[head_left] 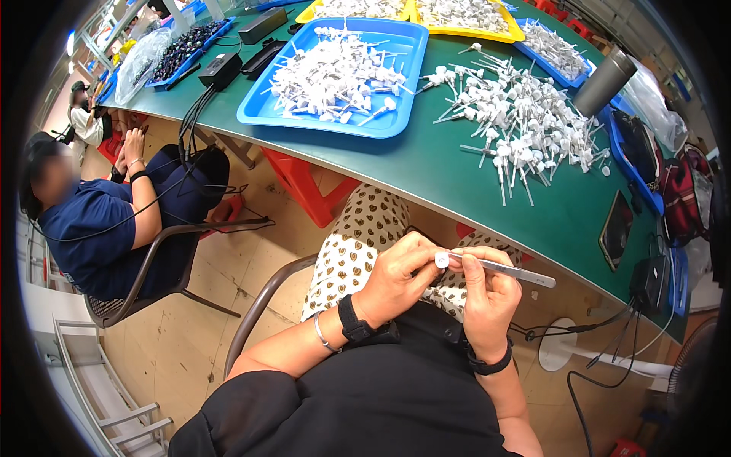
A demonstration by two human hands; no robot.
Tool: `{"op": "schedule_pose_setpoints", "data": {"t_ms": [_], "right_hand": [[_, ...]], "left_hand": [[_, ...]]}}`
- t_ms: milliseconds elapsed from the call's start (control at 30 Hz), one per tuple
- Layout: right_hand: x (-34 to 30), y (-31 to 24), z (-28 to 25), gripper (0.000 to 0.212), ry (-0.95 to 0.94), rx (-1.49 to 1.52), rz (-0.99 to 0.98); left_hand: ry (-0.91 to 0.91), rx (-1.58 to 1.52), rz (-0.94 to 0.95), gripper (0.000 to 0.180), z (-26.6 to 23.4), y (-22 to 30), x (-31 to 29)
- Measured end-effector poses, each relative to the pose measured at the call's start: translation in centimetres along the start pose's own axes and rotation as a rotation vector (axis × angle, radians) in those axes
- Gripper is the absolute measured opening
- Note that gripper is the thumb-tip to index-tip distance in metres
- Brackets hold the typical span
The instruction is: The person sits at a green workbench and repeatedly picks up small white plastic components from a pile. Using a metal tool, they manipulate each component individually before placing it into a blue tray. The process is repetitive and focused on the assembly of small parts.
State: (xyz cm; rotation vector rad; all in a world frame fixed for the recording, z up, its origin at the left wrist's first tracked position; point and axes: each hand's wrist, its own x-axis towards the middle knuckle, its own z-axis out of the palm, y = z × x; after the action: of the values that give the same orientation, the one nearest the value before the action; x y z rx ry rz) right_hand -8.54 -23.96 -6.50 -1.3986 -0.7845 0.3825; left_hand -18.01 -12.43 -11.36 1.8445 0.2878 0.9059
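Above my lap, my left hand (394, 276) pinches a small white plastic piece with a round head (442, 260) between thumb and fingers. My right hand (489, 293) is closed round metal tweezers (527, 274), whose blunt end sticks out to the right. Their tips point at the white piece, but the fingers hide whether they touch it. On the green table (449, 183), ahead and to the right, lies a loose heap of white pieces with thin clear stems (525, 122). A blue tray (255, 114) to the left of it holds many similar pieces.
Yellow trays (464, 32) and another blue tray (586, 75) stand farther back. At right are a grey cylinder (605, 84), a phone (615, 228) and a black box with cables (649, 283). A seated co-worker (99, 221) is at left, beside black cables (190, 126).
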Motion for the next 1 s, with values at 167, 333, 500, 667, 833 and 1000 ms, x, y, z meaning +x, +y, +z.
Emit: {"op": "schedule_pose_setpoints", "data": {"t_ms": [167,333,500,667,833,1000], "right_hand": [[-0.03,0.02,-0.02,0.012,0.002,0.000,-0.006],[0.00,0.26,-0.18,0.012,-0.013,-0.055,-0.010],[0.01,0.11,-0.16,0.012,-0.013,-0.078,-0.007],[-0.10,0.29,0.02,0.011,0.021,-0.009,-0.024],[-0.04,0.17,-0.21,0.010,-0.013,-0.071,-0.044],[-0.08,0.68,-0.37,0.008,-0.024,-0.185,-0.113]], "left_hand": [[-0.008,0.019,0.011,0.018,-0.08,0.15,0.09],[-0.005,0.020,0.007,0.018,-0.03,0.11,0.03],[-0.012,0.024,-0.001,0.016,-0.04,0.05,-0.07],[0.000,-0.006,-0.021,0.015,0.12,0.07,-0.07],[0.004,-0.020,-0.038,0.014,0.14,0.09,-0.12],[0.020,-0.049,-0.064,0.015,0.33,-0.10,-0.36]]}}
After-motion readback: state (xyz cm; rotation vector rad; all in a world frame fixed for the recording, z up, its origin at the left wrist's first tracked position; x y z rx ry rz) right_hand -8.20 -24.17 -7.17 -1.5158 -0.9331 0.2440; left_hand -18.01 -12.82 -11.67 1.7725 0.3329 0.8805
